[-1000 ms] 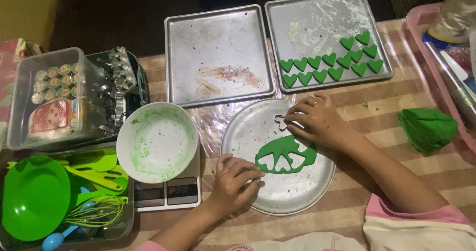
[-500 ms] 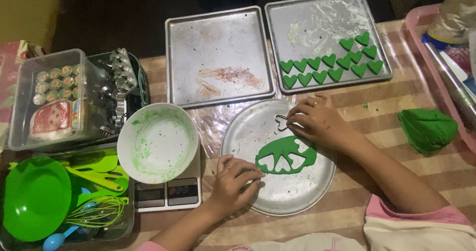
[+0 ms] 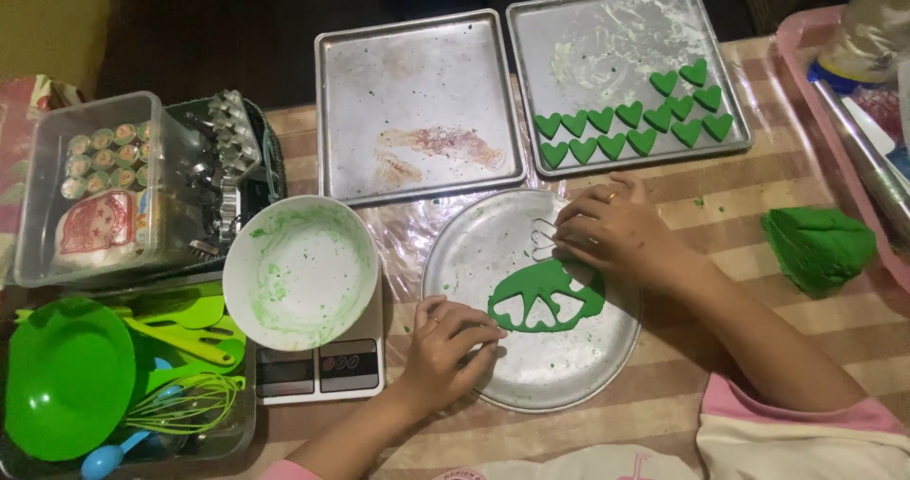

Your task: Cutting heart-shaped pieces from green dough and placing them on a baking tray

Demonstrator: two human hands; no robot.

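From the head camera, everything is centring on the round metal plate (image 3: 531,385) on the striped desk (image 3: 758,347). The rolled green dough sheet (image 3: 545,300) is lying in the middle of that plate, already showing several heart-shaped holes. The right hand (image 3: 616,229) is curling over the sheet's far edge, fingertips pinching a small metal heart cutter (image 3: 543,238) that is sitting on the plate just beyond the dough. The left hand (image 3: 450,338) is pressing on the plate's near-left rim, fingers loosely bent and gripping nothing, simply steadying it. To cut well here, I'd judge the cutter wants placing on the uncut dough close beside an existing hole, pressing straight down and lifting cleanly, while the left hand is keeping the plate from sliding. Beyond the plate, the right baking tray (image 3: 569,25) is carrying two rows of green hearts (image 3: 630,125), and the left baking tray (image 3: 417,63) is bare. Left of the plate, a smeared white bowl (image 3: 299,271) is sitting on a kitchen scale (image 3: 318,371); right of it, a green dough lump (image 3: 815,248) is waiting.
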